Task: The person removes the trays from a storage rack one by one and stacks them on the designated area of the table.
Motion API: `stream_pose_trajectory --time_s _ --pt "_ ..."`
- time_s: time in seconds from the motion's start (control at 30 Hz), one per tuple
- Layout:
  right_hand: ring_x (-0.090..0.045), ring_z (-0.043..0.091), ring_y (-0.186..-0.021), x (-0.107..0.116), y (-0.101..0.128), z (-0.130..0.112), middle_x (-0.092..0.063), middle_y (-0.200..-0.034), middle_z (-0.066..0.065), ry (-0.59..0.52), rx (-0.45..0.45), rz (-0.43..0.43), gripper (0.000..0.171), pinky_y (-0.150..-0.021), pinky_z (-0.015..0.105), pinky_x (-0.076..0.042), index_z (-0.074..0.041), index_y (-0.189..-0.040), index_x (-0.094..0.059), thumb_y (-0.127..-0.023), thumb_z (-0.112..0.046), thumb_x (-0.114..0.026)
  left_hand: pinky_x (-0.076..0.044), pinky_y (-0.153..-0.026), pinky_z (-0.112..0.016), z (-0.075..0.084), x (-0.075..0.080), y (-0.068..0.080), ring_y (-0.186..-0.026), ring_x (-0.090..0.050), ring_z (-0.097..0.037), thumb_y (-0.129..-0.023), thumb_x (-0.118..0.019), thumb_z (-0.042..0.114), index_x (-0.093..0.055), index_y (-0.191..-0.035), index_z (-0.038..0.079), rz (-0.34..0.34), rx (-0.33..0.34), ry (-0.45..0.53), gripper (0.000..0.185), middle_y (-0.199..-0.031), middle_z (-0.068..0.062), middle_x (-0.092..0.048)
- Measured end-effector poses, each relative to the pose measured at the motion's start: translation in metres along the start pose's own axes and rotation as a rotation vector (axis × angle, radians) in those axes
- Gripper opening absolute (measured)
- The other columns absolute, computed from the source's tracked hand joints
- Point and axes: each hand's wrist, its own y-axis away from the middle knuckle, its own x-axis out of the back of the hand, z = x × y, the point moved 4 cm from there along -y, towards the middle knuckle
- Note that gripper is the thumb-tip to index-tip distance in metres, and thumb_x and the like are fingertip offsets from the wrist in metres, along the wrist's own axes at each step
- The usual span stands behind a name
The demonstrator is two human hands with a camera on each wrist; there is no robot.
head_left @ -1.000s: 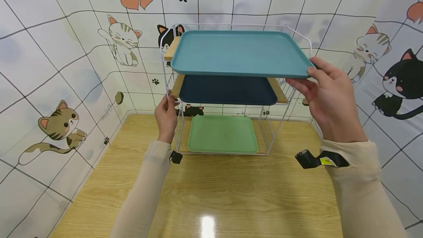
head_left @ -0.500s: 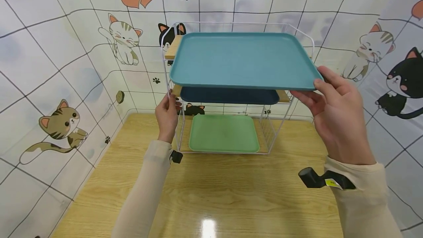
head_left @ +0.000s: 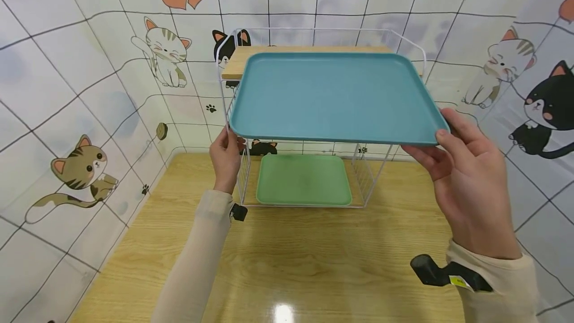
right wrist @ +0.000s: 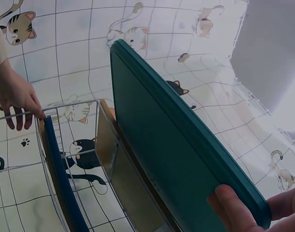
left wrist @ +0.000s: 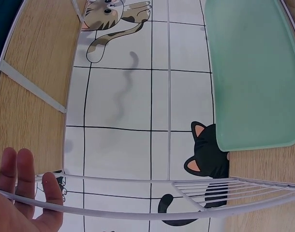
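I have the right hand (head_left: 475, 183) at the right of the head view, its fingers pinching the near right corner of the blue tray (head_left: 336, 98), thumb above; the tray sits at upper centre, its near edge out in front of the wire rack (head_left: 222, 96), a strip of the wooden top shelf (head_left: 235, 64) showing past its far edge; whether its underside touches that shelf I cannot tell.

The left hand (head_left: 225, 156), left of centre, has its fingers curled round the rack's frame; the tray's near left corner comes just beside it, so I see little room there, while the opposite edge reaches towards the right wall.

At lower centre I see the green tray (head_left: 305, 181) on the bottom shelf; the table (head_left: 341, 253) runs from the rack's front edge to the frame's bottom; in the right wrist view a dark blue tray (right wrist: 64, 176) edges the lower left.
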Motion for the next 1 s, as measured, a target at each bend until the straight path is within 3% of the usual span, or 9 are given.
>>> stream_pose_trajectory --time_s 0.1,0.2,0.33,0.53,0.8,1.0 --pt "-0.071 0.035 -0.111 0.002 0.006 0.000 -0.040 -0.151 0.018 0.004 0.012 -0.001 0.044 -0.084 0.043 -0.057 0.002 -0.147 -0.052 -0.102 0.003 -0.055 -0.059 -0.075 -0.024 0.000 0.001 0.000 -0.074 -0.065 -0.015 -0.109 -0.052 0.030 -0.069 -0.133 0.010 -0.001 0.006 -0.005 0.036 -0.085 -0.013 -0.067" --pt "-0.071 0.036 -0.112 0.004 0.010 0.000 -0.038 -0.151 0.019 -0.020 0.016 -0.006 0.044 -0.085 0.043 -0.057 0.004 -0.147 -0.051 -0.103 0.006 -0.053 -0.060 -0.077 -0.026 0.001 0.001 0.001 -0.076 -0.068 -0.013 -0.109 -0.052 0.031 -0.066 -0.138 0.012 -0.007 0.017 0.001 0.038 -0.102 -0.018 -0.072" --pt "-0.071 0.036 -0.111 0.008 0.015 0.000 -0.036 -0.152 0.019 -0.059 0.010 -0.006 0.044 -0.084 0.044 -0.057 0.004 -0.147 -0.051 -0.103 0.008 -0.051 -0.060 -0.085 -0.029 0.001 0.000 0.002 -0.096 -0.073 -0.015 -0.108 -0.055 0.030 -0.060 -0.144 0.012 -0.013 0.025 0.017 0.041 -0.126 -0.016 -0.070" --pt "-0.071 0.036 -0.111 0.013 0.023 0.002 -0.036 -0.155 0.017 -0.104 -0.013 0.015 0.045 -0.084 0.044 -0.058 0.004 -0.147 -0.051 -0.102 0.010 -0.051 -0.054 -0.100 -0.034 0.001 0.000 0.002 -0.123 -0.065 -0.024 -0.104 -0.063 0.019 -0.060 -0.143 0.010 -0.002 0.003 -0.029 0.041 -0.135 -0.014 -0.066" --pt "-0.066 0.033 -0.121 0.018 0.035 0.006 -0.033 -0.158 0.016 -0.060 0.004 0.018 0.047 -0.084 0.045 -0.057 0.002 -0.148 -0.049 -0.102 0.011 -0.050 -0.054 -0.101 -0.037 0.004 0.002 0.004 -0.121 -0.066 -0.031 -0.098 -0.069 0.004 -0.062 -0.141 0.006 -0.024 -0.082 -0.003 0.043 -0.135 -0.016 -0.066" --pt "-0.066 0.034 -0.121 0.022 0.042 0.010 -0.039 -0.154 0.017 -0.108 0.014 0.003 0.047 -0.084 0.047 -0.056 0.006 -0.148 -0.048 -0.102 0.016 -0.045 -0.057 -0.090 -0.024 0.006 0.001 0.006 -0.104 -0.071 -0.012 -0.102 -0.063 0.008 -0.063 -0.139 0.004 -0.035 -0.082 0.061 0.037 -0.129 -0.020 -0.069"
